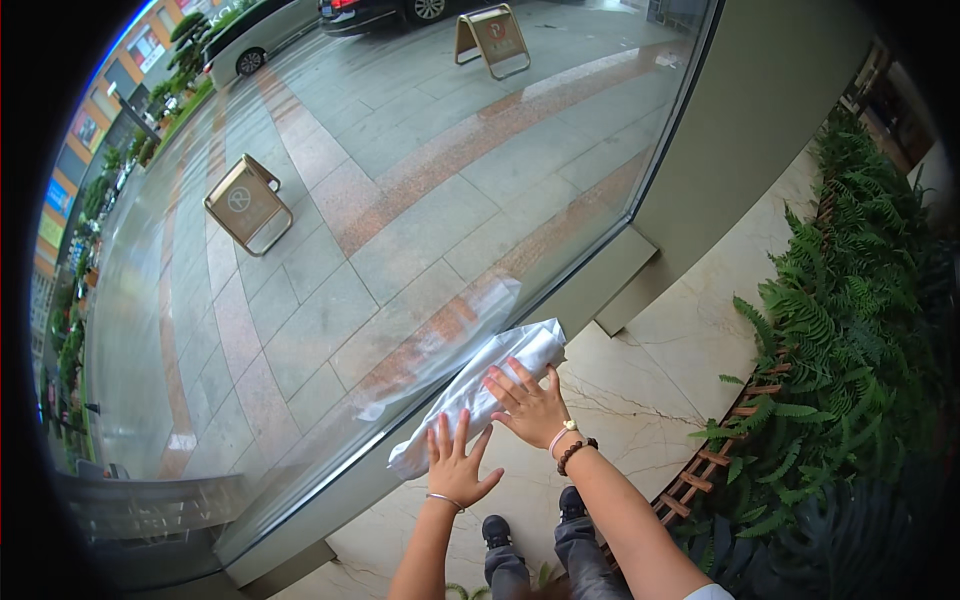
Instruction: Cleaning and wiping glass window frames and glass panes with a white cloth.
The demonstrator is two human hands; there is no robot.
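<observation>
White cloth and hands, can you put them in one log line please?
left hand: open, fingertips on white cloth | right hand: open, on cloth | cloth: lying along window ledge

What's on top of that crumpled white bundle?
The person's left hand and right hand, both spread open, rest on the long, crumpled white bundle. Its surface beneath them is covered; anything wrapped inside cannot be seen.

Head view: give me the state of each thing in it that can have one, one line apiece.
White cloth: bunched lengthwise, creased, along the foot of the glass
Left hand: open, fingers spread, fingertips on the cloth
Right hand: open, fingers spread on the cloth
Glass pane: see-through, reflecting the cloth
Nearer folding sign: standing, legs apart
Farther folding sign: standing, legs apart
</observation>
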